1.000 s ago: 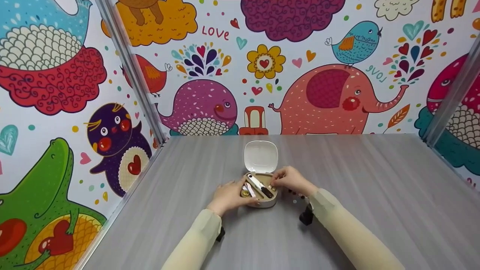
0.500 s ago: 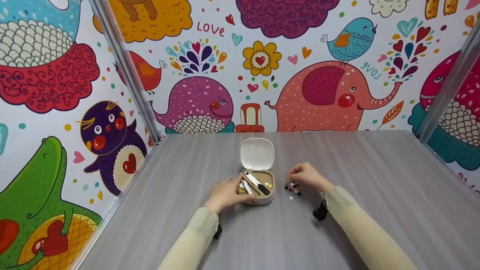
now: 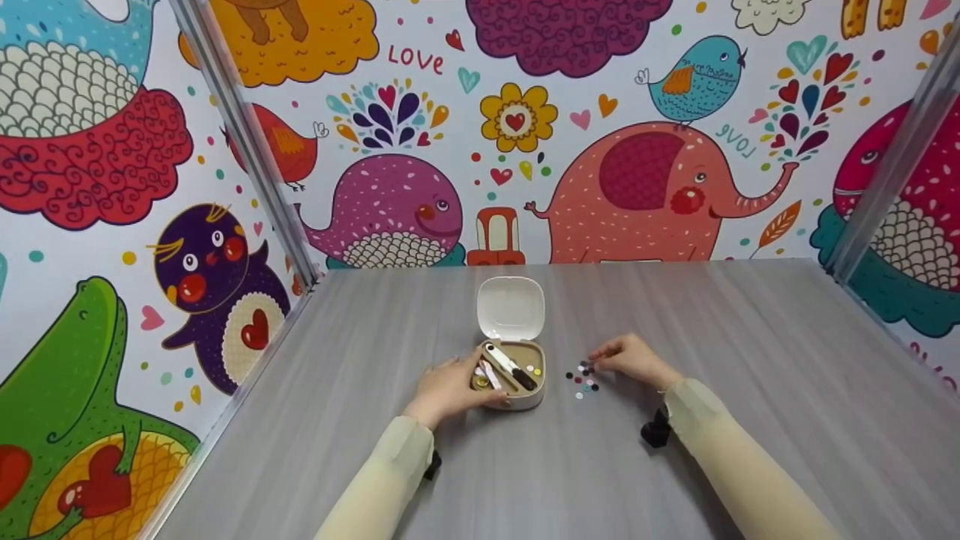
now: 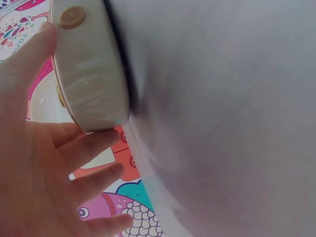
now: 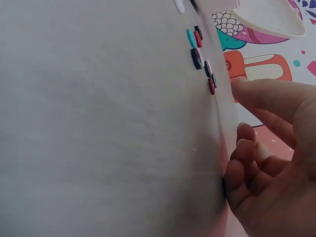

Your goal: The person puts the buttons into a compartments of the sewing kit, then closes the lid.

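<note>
A small cream sewing box (image 3: 517, 403) stands with its white lid (image 3: 511, 307) raised. My left hand (image 3: 448, 390) grips its left side, thumb at the front near a brown button (image 4: 72, 17) on the wall and index finger at the back corner. Inside lies a white-and-black tool (image 3: 511, 366), with small pale and gold things left of it and a few buttons (image 3: 537, 372) to its right. My right hand (image 3: 634, 364) is at the far right edge of several loose buttons (image 3: 595, 388), thumb and index tips close together, other fingers curled. I cannot tell whether they pinch a button.
The loose buttons, black, red, white and teal, lie on the grey table (image 3: 360, 450) just right of the box. A cartoon-patterned back wall (image 3: 525, 187) and a left side wall (image 3: 112, 337) border the tabletop.
My right hand has moved away from the box's right compartment, rightward to the loose buttons, and lowered there. White and yellow buttons show in that compartment. The left hand stays on the box.
</note>
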Motion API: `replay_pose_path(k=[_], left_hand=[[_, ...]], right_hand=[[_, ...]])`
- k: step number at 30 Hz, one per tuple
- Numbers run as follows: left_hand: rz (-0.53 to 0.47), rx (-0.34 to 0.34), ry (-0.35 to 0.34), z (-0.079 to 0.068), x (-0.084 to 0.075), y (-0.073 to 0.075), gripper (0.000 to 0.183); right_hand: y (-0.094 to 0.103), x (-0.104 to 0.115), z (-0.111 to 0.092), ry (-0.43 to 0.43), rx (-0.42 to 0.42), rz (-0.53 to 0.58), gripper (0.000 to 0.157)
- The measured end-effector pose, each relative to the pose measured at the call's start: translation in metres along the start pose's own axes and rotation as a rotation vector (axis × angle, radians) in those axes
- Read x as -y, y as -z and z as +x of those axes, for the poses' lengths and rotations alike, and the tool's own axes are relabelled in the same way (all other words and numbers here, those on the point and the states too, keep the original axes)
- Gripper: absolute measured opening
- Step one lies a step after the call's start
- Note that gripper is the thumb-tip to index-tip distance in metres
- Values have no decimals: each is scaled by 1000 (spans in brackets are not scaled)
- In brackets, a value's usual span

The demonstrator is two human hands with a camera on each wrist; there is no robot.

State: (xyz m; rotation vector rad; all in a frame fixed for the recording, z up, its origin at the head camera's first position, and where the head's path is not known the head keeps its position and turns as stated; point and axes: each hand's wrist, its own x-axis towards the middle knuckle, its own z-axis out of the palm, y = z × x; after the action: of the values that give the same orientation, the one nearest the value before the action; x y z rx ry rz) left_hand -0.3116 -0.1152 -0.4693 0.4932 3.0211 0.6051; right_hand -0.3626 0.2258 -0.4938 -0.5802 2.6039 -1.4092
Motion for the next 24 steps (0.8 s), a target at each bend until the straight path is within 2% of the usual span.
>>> replay_pose_path(k=[7,24], left_hand=[[5,2,-7,1,0,0,97],[25,-3,-4,0,-1,1,95]], right_hand=[[-4,-2,2,-66,3,-1,20],[-8,-2,3,-37,-42,-31,18]])
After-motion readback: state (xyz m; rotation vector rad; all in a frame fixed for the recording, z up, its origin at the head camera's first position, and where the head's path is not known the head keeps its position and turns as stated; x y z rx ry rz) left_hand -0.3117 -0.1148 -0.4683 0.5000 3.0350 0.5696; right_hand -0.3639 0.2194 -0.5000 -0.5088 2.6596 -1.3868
